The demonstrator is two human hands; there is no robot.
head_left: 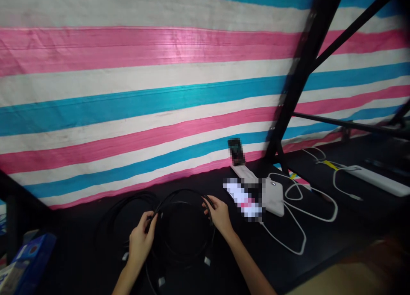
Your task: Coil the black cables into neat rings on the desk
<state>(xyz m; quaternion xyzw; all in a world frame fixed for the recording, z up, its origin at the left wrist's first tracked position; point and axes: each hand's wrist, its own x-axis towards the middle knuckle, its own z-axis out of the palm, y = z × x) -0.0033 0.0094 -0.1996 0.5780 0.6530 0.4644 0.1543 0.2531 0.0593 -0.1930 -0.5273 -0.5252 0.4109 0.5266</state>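
A coiled black cable (184, 191) forms a wide loop over the dark table, with both of my hands closed on it. My left hand (142, 235) grips the loop's left side, and my right hand (218, 214) pinches its upper right side. Light-coloured connectors hang or lie near the loop: one connector (207, 261) below my right hand and another connector (161, 281) lower down near the middle. Behind my left hand, more black cable (134, 196) lies in a coil, dim against the dark surface. Whether the two coils join, I cannot tell.
Right of my hands lie a blurred-out lit phone (241, 199), a white power bank (273, 196) and a looping white cable (303, 239). A white power strip (381, 179) is farther right. A blue package (32, 261) sits at lower left. A black metal post (294, 89) stands before the striped sheet (160, 81).
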